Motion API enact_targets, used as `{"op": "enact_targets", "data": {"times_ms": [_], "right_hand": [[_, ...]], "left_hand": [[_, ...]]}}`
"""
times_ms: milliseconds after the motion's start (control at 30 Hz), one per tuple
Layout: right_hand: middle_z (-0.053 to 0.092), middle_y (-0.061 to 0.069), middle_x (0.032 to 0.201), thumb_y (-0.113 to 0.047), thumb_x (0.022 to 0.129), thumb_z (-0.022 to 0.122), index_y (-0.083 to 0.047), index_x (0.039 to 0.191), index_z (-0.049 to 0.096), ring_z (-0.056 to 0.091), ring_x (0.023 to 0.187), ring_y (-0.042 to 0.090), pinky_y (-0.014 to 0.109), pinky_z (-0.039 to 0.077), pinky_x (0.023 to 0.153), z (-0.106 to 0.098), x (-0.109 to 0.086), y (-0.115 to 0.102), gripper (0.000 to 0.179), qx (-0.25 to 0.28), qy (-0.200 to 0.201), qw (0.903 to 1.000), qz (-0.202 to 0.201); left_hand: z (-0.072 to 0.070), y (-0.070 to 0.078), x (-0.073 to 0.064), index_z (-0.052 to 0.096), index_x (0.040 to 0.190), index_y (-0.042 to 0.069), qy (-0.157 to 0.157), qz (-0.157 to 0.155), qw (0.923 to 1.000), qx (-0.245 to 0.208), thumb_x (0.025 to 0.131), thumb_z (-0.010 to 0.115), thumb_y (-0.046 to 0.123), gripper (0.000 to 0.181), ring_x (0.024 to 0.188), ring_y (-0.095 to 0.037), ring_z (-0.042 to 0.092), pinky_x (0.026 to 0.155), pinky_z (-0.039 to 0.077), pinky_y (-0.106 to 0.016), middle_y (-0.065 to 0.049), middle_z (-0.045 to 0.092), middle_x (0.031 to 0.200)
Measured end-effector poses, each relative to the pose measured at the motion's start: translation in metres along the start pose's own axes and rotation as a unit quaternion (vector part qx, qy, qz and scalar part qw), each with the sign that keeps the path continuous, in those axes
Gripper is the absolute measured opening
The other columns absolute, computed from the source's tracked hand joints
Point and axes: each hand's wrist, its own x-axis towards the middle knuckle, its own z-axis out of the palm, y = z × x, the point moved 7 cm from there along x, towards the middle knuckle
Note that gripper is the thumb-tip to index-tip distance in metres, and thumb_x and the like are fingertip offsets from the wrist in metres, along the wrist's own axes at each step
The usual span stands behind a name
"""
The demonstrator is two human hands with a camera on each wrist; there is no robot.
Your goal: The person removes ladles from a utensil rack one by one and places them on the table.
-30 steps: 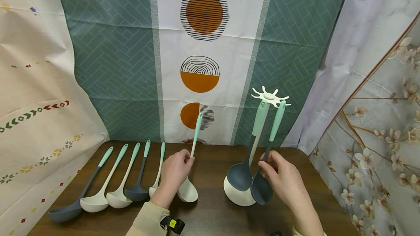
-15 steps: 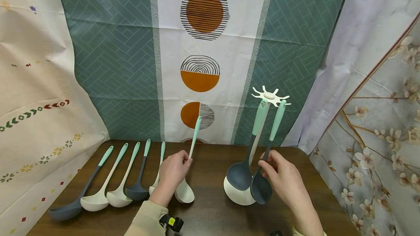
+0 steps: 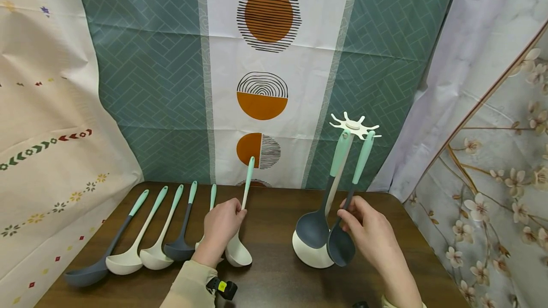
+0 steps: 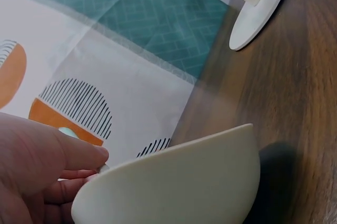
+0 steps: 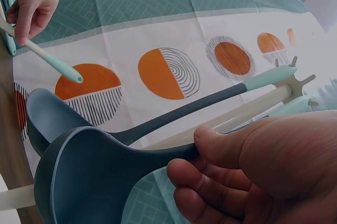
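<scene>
My left hand (image 3: 222, 225) pinches the shaft of a cream ladle (image 3: 239, 253) with a mint handle, held bowl down and handle up. In the left wrist view that ladle's bowl (image 4: 174, 187) is close over the table, its dark shadow beside it. With thumb and fingers, my right hand (image 3: 370, 229) holds the shaft of a dark grey ladle (image 3: 341, 247), near its bowl. This ladle's mint handle reaches up to an arm of the white utensil stand (image 3: 314, 259). Another dark grey ladle (image 3: 313, 229) hangs from the stand just left of it.
Left on the brown table (image 3: 274, 279) lies a row of ladles: a dark one (image 3: 87, 275), two cream ones (image 3: 124, 264), a smaller dark one (image 3: 179, 252), and another cream one (image 3: 212, 196) partly behind my left hand. A patterned cloth (image 3: 261, 94) hangs behind the table.
My left hand has moved left and slightly down with the cream ladle, bringing it nearer the row. My right hand and the dark ladle it holds stay in place.
</scene>
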Motion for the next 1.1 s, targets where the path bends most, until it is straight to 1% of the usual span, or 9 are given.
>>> {"op": "enact_targets", "data": {"times_ms": [367, 800, 1100], "right_hand": [[0.071, -0.010, 0.080, -0.022, 0.107, 0.076, -0.020, 0.114, 0.069, 0.071, 0.079, 0.008, 0.040, 0.051, 0.077, 0.000, 0.000, 0.000, 0.010, -0.002, 0.001, 1.0000, 0.001], [0.072, -0.009, 0.080, -0.021, 0.106, 0.076, -0.019, 0.115, 0.069, 0.071, 0.080, 0.010, 0.040, 0.051, 0.077, 0.000, -0.001, 0.000, 0.012, 0.000, -0.002, 1.0000, 0.006], [0.072, -0.009, 0.083, -0.022, 0.107, 0.076, -0.019, 0.115, 0.070, 0.072, 0.079, 0.009, 0.041, 0.051, 0.079, 0.001, -0.001, 0.000, 0.011, 0.003, 0.002, 1.0000, 0.006]], "left_hand": [[0.002, -0.010, -0.001, 0.068, 0.084, 0.015, -0.028, -0.011, 0.9992, 0.024, 0.102, 0.082, 0.024, 0.025, 0.058, -0.019, 0.053, 0.053, 0.042, -0.037, 0.003, 0.058, 0.067], [0.002, -0.014, -0.003, 0.068, 0.082, 0.014, -0.053, -0.018, 0.9973, 0.047, 0.103, 0.080, 0.024, 0.026, 0.057, -0.020, 0.053, 0.052, 0.043, -0.037, 0.001, 0.057, 0.065], [0.003, -0.017, -0.003, 0.072, 0.088, 0.010, -0.077, -0.024, 0.9953, 0.053, 0.104, 0.078, 0.021, 0.020, 0.062, -0.021, 0.057, 0.056, 0.048, -0.040, -0.001, 0.061, 0.071]]}}
